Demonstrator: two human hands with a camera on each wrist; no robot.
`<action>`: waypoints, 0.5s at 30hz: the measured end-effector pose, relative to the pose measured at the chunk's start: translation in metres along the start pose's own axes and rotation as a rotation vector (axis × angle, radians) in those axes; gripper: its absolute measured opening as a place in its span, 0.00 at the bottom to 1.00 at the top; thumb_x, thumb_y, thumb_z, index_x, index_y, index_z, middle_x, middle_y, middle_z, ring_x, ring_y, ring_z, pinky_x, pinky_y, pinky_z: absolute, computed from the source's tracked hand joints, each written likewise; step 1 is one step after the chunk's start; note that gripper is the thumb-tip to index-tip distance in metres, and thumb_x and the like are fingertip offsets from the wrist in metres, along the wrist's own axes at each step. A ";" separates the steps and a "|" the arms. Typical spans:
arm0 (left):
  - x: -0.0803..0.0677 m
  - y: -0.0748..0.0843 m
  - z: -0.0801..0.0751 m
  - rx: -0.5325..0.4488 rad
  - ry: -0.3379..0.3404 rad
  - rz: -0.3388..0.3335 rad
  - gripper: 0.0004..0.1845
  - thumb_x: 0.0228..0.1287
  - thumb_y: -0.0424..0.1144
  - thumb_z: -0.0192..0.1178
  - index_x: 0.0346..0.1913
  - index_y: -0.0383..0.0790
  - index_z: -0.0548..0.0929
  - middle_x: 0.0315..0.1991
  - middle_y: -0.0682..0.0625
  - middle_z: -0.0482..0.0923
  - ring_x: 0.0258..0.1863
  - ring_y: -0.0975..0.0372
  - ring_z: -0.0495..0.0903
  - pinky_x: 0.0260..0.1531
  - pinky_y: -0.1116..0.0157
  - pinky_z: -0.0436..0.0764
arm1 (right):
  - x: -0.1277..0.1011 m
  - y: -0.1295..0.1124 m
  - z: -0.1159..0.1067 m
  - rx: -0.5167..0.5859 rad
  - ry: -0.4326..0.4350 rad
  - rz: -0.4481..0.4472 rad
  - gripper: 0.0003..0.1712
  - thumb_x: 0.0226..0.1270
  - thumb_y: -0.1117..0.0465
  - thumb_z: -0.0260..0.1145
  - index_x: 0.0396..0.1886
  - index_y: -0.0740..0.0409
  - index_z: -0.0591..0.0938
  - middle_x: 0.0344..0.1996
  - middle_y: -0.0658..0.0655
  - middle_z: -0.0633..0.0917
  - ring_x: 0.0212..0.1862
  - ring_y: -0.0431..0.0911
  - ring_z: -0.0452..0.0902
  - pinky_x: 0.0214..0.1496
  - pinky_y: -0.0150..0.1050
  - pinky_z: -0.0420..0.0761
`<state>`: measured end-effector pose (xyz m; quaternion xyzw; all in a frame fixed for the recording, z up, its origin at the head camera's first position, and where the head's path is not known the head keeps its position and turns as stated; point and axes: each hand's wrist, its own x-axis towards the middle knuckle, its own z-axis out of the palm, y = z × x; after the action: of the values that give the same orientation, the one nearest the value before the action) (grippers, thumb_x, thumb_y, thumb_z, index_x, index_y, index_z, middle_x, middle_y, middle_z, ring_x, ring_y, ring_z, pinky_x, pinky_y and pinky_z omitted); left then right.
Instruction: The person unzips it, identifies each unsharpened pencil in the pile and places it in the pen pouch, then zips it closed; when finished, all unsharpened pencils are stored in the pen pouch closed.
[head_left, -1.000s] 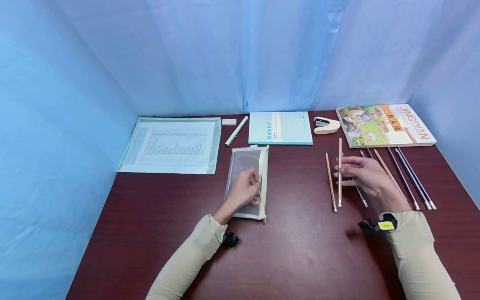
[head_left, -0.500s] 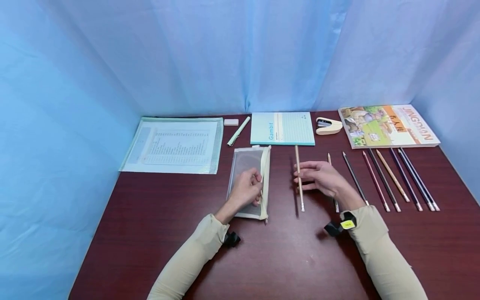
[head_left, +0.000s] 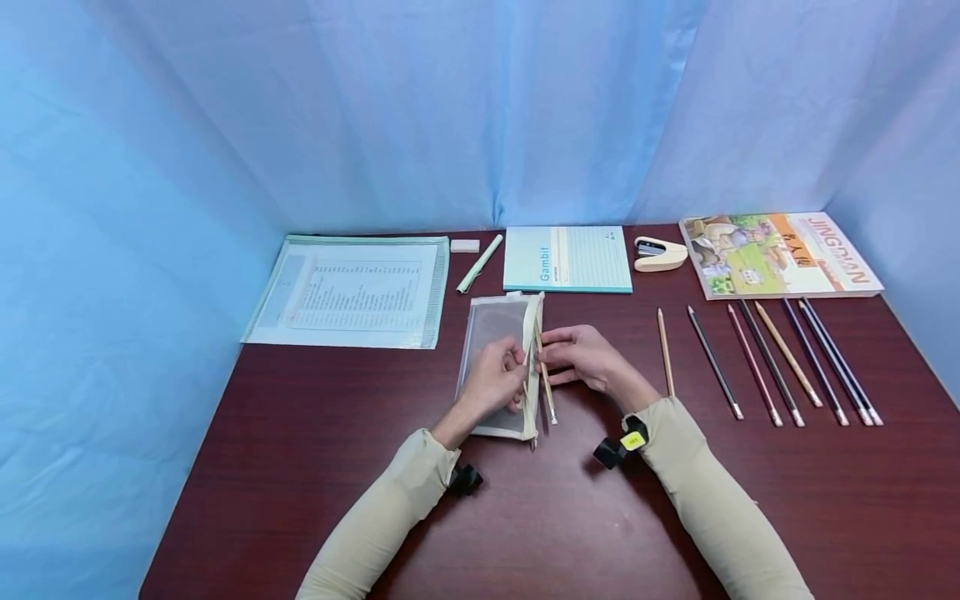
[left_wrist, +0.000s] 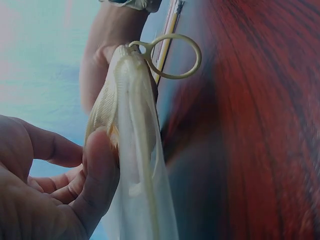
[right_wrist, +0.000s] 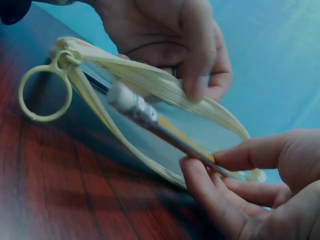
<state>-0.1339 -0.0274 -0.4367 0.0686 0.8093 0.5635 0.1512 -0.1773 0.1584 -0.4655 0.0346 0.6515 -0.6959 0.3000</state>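
A cream-edged, see-through zip pencil case (head_left: pixel 491 321) lies on the table with its zip undone along the right side. My left hand (head_left: pixel 495 375) pinches one edge of its opening, thumb against fingers, and lifts it. In the right wrist view the mouth gapes, with a cream ring (right_wrist: pixel 45 94) on the zip pull at one end. My right hand (head_left: pixel 585 357) pinches a yellow pencil (head_left: pixel 548 392) between thumb and fingertips. Its white eraser end (right_wrist: pixel 120 96) points toward the near end of the case. The pencil overlaps the opening in the right wrist view.
Several pencils (head_left: pixel 716 362) lie in a row on the right. Behind them are a picture-covered book (head_left: pixel 780 254) and a cream stapler (head_left: pixel 660 254). At the back stand a notebook (head_left: pixel 567 259), a pale green pen (head_left: pixel 480 263), an eraser (head_left: pixel 464 246) and a mesh document bag (head_left: pixel 352 292).
My right hand has carried the yellow pencil leftward from the row of pencils to the pencil case's opening. My left hand keeps its hold on the edge.
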 end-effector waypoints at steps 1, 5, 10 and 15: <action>0.000 0.000 0.000 0.002 -0.001 0.000 0.04 0.61 0.23 0.50 0.35 0.30 0.74 0.17 0.49 0.73 0.09 0.64 0.74 0.10 0.60 0.84 | 0.001 -0.001 0.003 0.001 0.024 -0.002 0.30 0.69 0.73 0.57 0.68 0.78 0.63 0.29 0.46 0.87 0.34 0.38 0.86 0.36 0.37 0.92; 0.000 0.000 0.000 0.001 -0.003 0.002 0.04 0.60 0.23 0.49 0.34 0.32 0.74 0.17 0.50 0.73 0.09 0.63 0.74 0.09 0.61 0.83 | 0.004 -0.002 0.015 0.009 0.113 -0.016 0.30 0.67 0.74 0.58 0.68 0.78 0.63 0.29 0.49 0.84 0.32 0.37 0.84 0.34 0.36 0.92; 0.000 0.000 0.000 0.000 0.002 -0.002 0.04 0.60 0.23 0.49 0.34 0.33 0.73 0.17 0.49 0.74 0.09 0.63 0.74 0.09 0.60 0.84 | 0.003 -0.004 0.027 -0.015 0.171 -0.033 0.32 0.66 0.75 0.58 0.69 0.78 0.64 0.31 0.51 0.83 0.28 0.39 0.84 0.32 0.33 0.91; 0.000 -0.001 0.000 0.003 0.001 -0.002 0.04 0.60 0.24 0.49 0.34 0.33 0.73 0.17 0.50 0.74 0.08 0.64 0.74 0.09 0.60 0.83 | -0.001 -0.005 0.029 -0.091 0.201 -0.052 0.30 0.65 0.75 0.61 0.67 0.77 0.67 0.31 0.51 0.83 0.27 0.40 0.84 0.35 0.35 0.92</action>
<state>-0.1339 -0.0273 -0.4376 0.0676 0.8103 0.5622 0.1512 -0.1692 0.1315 -0.4562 0.0737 0.7098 -0.6664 0.2160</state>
